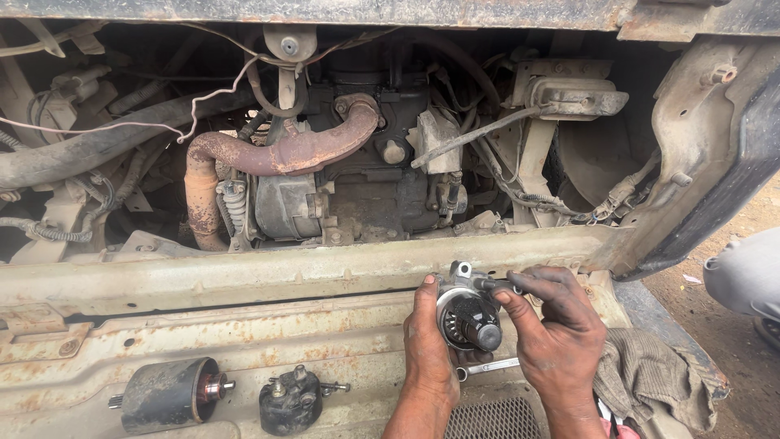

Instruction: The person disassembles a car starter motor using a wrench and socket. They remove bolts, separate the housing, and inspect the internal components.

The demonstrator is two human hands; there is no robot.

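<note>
Left hand (429, 341) wrapped round the side of a grey metal starter housing with a black gear in its open end (470, 313), thumb up on its rim, fingers closed on the casting. Right hand (555, 329) pinched shut on a thin dark tool or bolt (497, 284) at the housing's top ear, fingertips tight; which of the two, too small to tell. Housing held just above the rusty cream-painted front panel of the vehicle (244, 333), close under the open engine bay.

Judged risky: greasy fingers on a smooth casting, so a slip likely to drop the housing onto the panel or through the black mesh grille (491, 419) below the wrists. Small fastener at the ear easy to lose the same way. Chrome spanner (487, 367) lay loose beneath the housing, liable to be knocked off by a wrist. Dark cylindrical armature body with a copper end (171, 393) and black end cap with studs (290, 400) sat unsecured on the sloping panel to the left, well apart, free to roll.

No proper container seen; parts simply laid on the panel. Brown knitted rag (650, 374) bunched at the right edge, nothing visibly in it.
</note>
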